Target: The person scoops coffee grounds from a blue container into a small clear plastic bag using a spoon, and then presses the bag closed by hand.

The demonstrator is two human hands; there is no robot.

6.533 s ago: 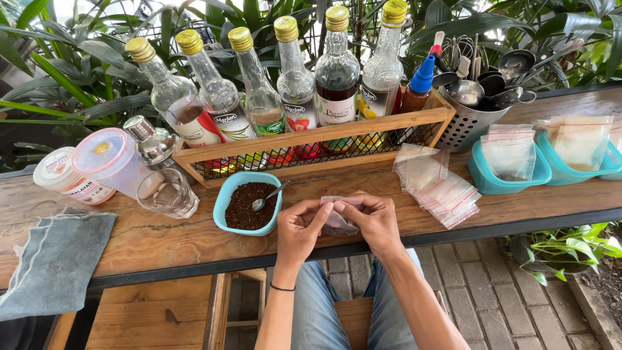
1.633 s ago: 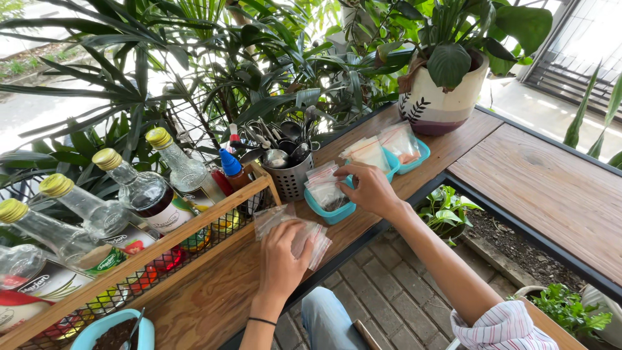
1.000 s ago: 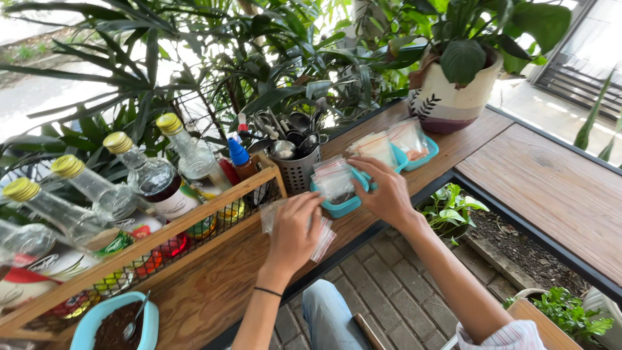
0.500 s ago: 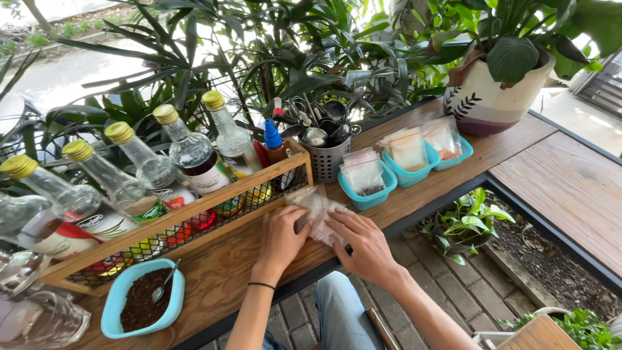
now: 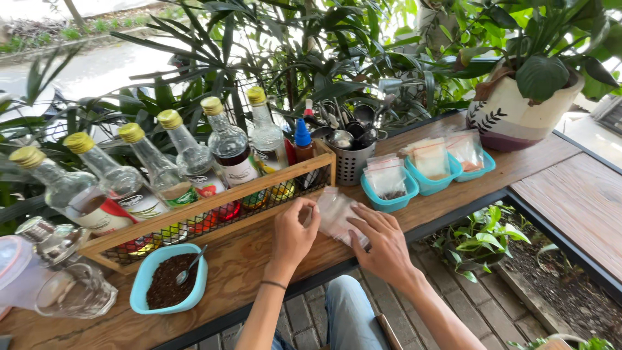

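Both hands press on a stack of small clear plastic bags [image 5: 337,217] lying on the tabletop [image 5: 259,266], at 6 o'clock from the wooden bottle crate [image 5: 207,210]. The left hand [image 5: 293,234] pinches its edge; the right hand [image 5: 382,241] lies flat, steadying it. Half a second ago the right hand lay closer to the left.

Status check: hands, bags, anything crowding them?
Left hand and right hand both on stack of small clear bags. Stack flat on wooden table. Bottle crate close behind.
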